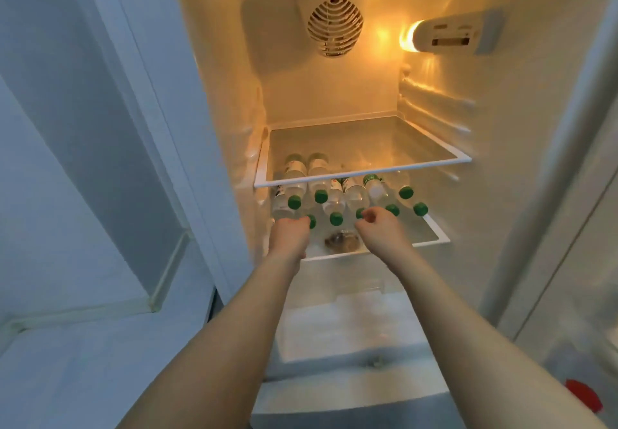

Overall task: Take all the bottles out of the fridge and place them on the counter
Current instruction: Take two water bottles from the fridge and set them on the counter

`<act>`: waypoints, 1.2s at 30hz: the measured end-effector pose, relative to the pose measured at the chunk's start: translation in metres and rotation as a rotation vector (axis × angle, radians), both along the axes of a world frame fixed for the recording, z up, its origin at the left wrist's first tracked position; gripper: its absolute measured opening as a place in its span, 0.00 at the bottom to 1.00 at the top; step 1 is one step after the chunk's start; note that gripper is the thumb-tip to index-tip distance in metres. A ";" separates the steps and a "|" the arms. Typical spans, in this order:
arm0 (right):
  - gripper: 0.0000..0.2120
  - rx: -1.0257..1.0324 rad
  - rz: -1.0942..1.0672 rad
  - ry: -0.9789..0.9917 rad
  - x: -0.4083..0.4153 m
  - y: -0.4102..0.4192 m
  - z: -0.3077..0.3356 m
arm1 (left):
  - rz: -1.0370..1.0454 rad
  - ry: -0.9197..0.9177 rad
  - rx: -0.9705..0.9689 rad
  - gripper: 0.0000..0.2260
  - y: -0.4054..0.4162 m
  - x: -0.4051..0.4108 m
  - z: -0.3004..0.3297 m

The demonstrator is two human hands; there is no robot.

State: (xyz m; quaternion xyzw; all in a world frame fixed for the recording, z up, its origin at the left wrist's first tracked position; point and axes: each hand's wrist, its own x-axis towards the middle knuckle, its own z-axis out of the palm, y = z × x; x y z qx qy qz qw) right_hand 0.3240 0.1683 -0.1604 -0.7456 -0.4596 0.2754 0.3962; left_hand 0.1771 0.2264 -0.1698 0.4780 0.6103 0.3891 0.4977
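Both bare arms reach forward into the open fridge (501,101), toward its lower glass shelf (431,233). On this shelf lie the bottles (334,201), clear ones with green caps, stacked on their sides in two layers with the caps pointing out to the person. About nine caps can be counted, and the bodies of the rear bottles show through the upper glass shelf (368,141), which carries nothing on top.

The left hand (289,233) is at the left end of the row. Its fingers curl downward around the neck of the lowest left bottle, just beside a green cap (311,221) that shows at the edge of the hand; the grip seems closed on that bottle, but the fingertips are hidden behind the hand, so I cannot say it firmly. The right hand (376,224) is near the middle of the lower layer. Its fingers are bent and pinched together at another cap (360,213), touching it.

Between the two wrists, on the front part of the lower shelf, lies a small brownish thing (342,240) (too blurred to name). On the back wall there is a round fan grille (335,26), and a lamp (409,38) glows yellow on the right wall. The fridge door (100,161) stands open at the left.
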 end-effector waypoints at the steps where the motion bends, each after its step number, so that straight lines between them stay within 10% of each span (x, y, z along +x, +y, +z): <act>1: 0.15 -0.005 -0.010 0.033 0.000 0.012 -0.002 | 0.040 -0.035 -0.046 0.14 0.011 0.002 -0.005; 26: 0.10 -0.204 0.122 0.038 -0.002 0.191 -0.032 | 0.341 -0.073 -0.203 0.24 0.143 0.042 -0.041; 36: 0.21 -0.120 -0.068 0.498 0.006 0.136 -0.044 | 0.328 -0.153 -0.037 0.25 0.104 0.042 -0.057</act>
